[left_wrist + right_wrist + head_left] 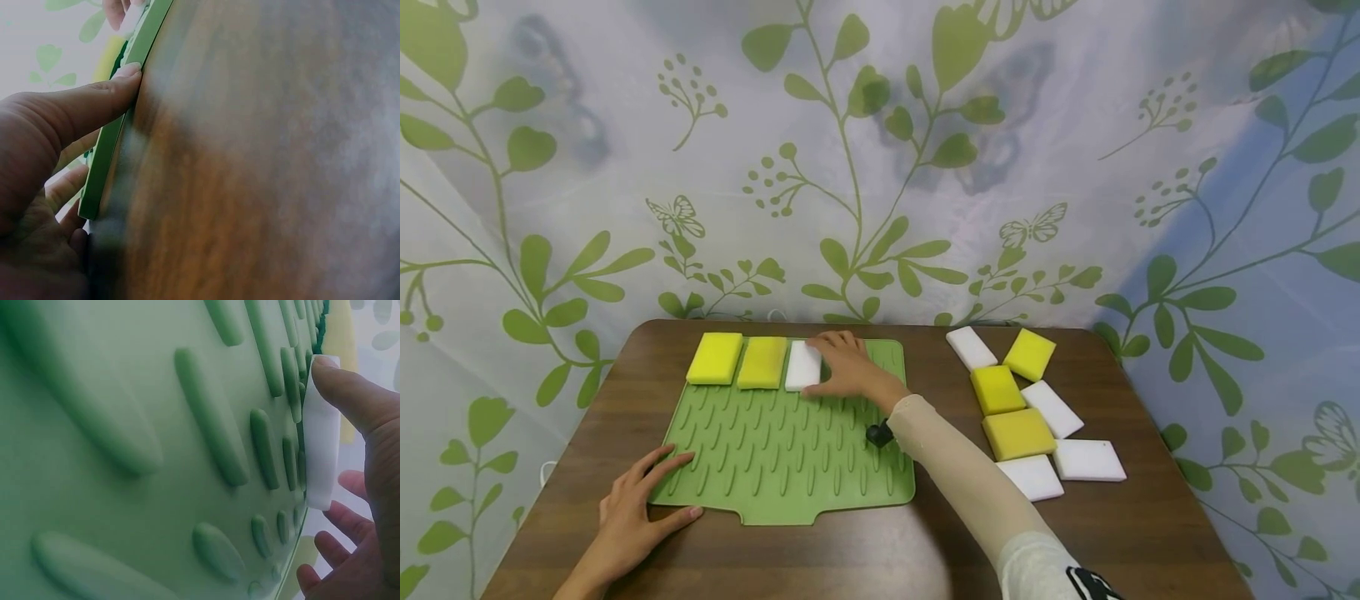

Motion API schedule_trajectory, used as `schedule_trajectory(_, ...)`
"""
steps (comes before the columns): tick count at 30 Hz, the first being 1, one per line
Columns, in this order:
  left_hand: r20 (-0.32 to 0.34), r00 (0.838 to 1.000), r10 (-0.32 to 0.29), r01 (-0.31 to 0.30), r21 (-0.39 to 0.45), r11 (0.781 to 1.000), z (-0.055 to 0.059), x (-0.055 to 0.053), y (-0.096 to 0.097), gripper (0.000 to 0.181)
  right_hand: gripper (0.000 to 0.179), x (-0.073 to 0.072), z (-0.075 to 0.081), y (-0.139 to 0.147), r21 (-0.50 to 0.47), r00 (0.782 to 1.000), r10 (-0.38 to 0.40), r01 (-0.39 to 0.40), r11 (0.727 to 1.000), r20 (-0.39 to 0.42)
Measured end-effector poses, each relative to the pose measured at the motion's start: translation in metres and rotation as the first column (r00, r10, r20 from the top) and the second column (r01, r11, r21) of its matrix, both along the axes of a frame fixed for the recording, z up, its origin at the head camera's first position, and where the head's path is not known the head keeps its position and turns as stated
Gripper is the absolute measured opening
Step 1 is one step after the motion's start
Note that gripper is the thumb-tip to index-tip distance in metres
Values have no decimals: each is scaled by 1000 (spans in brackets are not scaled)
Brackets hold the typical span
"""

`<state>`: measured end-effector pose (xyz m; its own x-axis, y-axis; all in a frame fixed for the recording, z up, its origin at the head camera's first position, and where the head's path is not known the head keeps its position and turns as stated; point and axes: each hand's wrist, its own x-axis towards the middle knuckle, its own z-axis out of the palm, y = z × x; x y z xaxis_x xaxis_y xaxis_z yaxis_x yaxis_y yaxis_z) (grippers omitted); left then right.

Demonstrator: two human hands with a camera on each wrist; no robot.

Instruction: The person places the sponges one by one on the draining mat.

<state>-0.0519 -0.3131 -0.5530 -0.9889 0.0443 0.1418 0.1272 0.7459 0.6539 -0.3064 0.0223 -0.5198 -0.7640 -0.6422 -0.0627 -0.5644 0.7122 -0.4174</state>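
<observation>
A green ridged drying mat (772, 498) lies on the table. Along its back edge stand two yellow sponges, the left sponge (715, 358) and the other yellow sponge (763, 363), with a white sponge (801, 371) to their right. My right hand (847, 369) holds this white sponge between thumb and fingers; in the right wrist view the thumb touches one end of the white sponge (322, 444) and a fingertip meets the other. My left hand (628, 517) rests spread at the mat's front left corner, its thumb (94, 109) against the edge.
Right of the mat lies a loose group of several yellow and white sponges, among them a yellow sponge (1019, 433) and a white sponge (1088, 460). The brown wooden table (850, 562) ends at the back against a leaf-patterned curtain (880, 192).
</observation>
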Motion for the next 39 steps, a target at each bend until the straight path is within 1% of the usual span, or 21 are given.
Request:
schedule_trajectory(13,-9,1000,0,0,1,1000,-2,0,-1,78,103,1,-2,14,-20,1000,-1,1,1000,1)
schedule_trajectory(20,6,1000,-3,3,6,1000,-1,0,0,78,105,0,-3,25,-42,1000,12,-12,999,6)
schedule_trajectory(31,4,1000,-3,3,3,1000,-1,0,1,78,105,0,-6,49,-43,999,-45,45,998,17)
schedule_trajectory(39,14,1000,-8,8,12,1000,-1,0,0,78,105,-1,-7,74,-54,995,-100,101,993,21)
